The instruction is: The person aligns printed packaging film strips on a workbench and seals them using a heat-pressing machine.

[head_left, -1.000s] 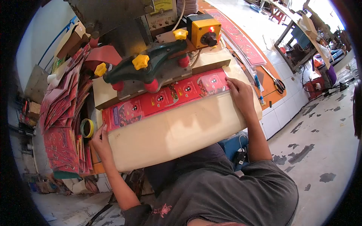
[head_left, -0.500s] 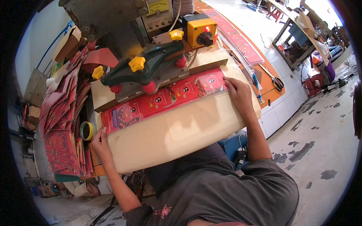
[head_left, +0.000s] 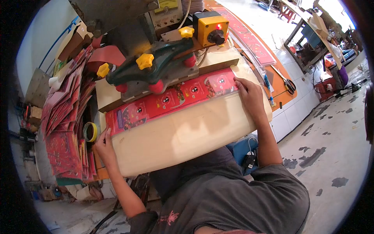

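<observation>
A long red printed sheet (head_left: 163, 102) under clear plastic lies on a pale board (head_left: 183, 134), its far edge along the machine's metal bar. My left hand (head_left: 104, 143) pinches the sheet's left end near the board's corner. At the right end, my right hand (head_left: 249, 95) has its thumb and fingers closed on the sheet's edge. Just beyond the sheet is the green press head (head_left: 156, 64) with yellow star knobs and red rubber caps.
Stacked red printed pieces (head_left: 64, 128) and a yellow tape roll (head_left: 90, 132) are at the left. A yellow control box (head_left: 210, 29) with a lit red lamp stands behind. Scissors (head_left: 289, 85), a blue pen (head_left: 269, 84) and another red sheet (head_left: 249, 37) lie at the right.
The camera view has shifted slightly. Both hands keep their places at the ends of the sheet, and the sheet and press head show no clear movement.
</observation>
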{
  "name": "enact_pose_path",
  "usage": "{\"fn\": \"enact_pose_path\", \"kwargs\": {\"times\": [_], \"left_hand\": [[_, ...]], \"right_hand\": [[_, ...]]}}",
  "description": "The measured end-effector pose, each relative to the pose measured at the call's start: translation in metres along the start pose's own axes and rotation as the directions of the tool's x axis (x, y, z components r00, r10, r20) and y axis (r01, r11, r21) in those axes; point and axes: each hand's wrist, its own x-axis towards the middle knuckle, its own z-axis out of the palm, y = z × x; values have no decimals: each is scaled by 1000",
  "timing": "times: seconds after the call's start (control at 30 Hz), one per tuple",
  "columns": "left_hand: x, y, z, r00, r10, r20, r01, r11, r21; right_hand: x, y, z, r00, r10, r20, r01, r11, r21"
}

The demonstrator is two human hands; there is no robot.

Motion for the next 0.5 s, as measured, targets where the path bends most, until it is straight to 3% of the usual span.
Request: {"fn": "enact_pose_path", "kwargs": {"times": [0.2,0.37,0.5], "left_hand": [[0,-6,3,999,-45,-3,45,998,-38],[0,-1,1,1000,3,-16,-3,1000,-30],[1,-5,2,998,51,-39,-51,999,-10]], "right_hand": [[1,7,2,1000,-3,-6,3,998,57],[0,10,3,999,-29,-23,30,999,40],[3,-2,-9,998,44,46,-47,997,63]]}}
